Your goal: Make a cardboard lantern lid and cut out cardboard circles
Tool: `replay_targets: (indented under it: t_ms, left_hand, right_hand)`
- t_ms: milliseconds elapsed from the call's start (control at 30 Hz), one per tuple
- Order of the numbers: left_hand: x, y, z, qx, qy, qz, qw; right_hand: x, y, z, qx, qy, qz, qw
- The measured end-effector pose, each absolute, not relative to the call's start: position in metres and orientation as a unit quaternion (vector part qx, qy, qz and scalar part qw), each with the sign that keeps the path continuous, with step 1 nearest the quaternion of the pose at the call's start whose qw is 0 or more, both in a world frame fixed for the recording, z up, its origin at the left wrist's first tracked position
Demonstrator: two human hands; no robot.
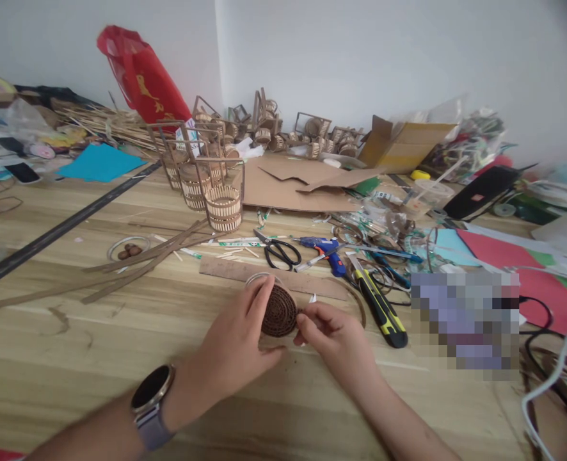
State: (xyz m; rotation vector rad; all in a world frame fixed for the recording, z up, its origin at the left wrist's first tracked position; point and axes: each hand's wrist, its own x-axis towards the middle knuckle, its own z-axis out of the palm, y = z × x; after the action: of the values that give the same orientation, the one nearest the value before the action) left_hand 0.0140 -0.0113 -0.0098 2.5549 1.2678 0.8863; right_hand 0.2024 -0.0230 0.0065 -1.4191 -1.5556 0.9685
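Note:
A round coil of brown corrugated cardboard [279, 312] shows its spiral face near the middle of the wooden table [178, 346]. My left hand [238, 326] holds the coil from its left side, fingers over the far edge and thumb stretched along the near side. At the coil's right edge, my right hand [329, 330] pinches a small end of the brown strip between thumb and forefinger. A brown cardboard strip [322, 285] lies flat behind the coil. A small white piece shows behind my right fingers.
A yellow-black utility knife [382, 307] lies at the right, with a blue glue gun [329, 251] and black scissors [279, 250] behind. Small slatted buckets [223, 208] stand farther back. Long brown strips [144, 262] spread leftward; plastic scraps and coloured paper [499, 250] lie right.

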Motion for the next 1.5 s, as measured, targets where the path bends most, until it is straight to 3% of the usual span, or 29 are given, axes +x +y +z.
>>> replay_targets:
  t_ms: [300,600,767,1000,1200,1367,1500]
  left_hand:
    - [0.02,-0.01,-0.008,0.835,0.451,0.314,0.014]
    - [0.021,-0.016,-0.011,0.839,0.449,0.306,-0.021]
    - [0.008,-0.002,0.008,0.822,0.468,0.31,0.091]
    - [-0.014,0.016,0.033,0.79,0.496,0.317,0.169]
    - [-0.016,0.011,0.043,0.822,0.445,0.191,0.3]
    - [-0.025,0.01,0.05,0.849,0.395,0.109,0.334]
    - [-0.033,0.009,0.053,0.881,0.321,0.0,0.347]
  right_hand:
    - [0.193,-0.026,0.001,-0.56,-0.685,0.301,0.356]
    - [0.188,-0.03,-0.01,-0.544,-0.688,0.258,0.406]
    - [0.201,-0.021,-0.011,-0.492,-0.752,0.264,0.35]
    - [0.208,-0.005,-0.019,-0.492,-0.827,0.068,0.262]
    - [0.199,0.003,-0.019,-0.48,-0.862,-0.019,0.161]
    - [0.202,0.004,-0.022,-0.482,-0.86,-0.029,0.162]
    - [0.216,0.004,-0.017,-0.459,-0.851,-0.02,0.256]
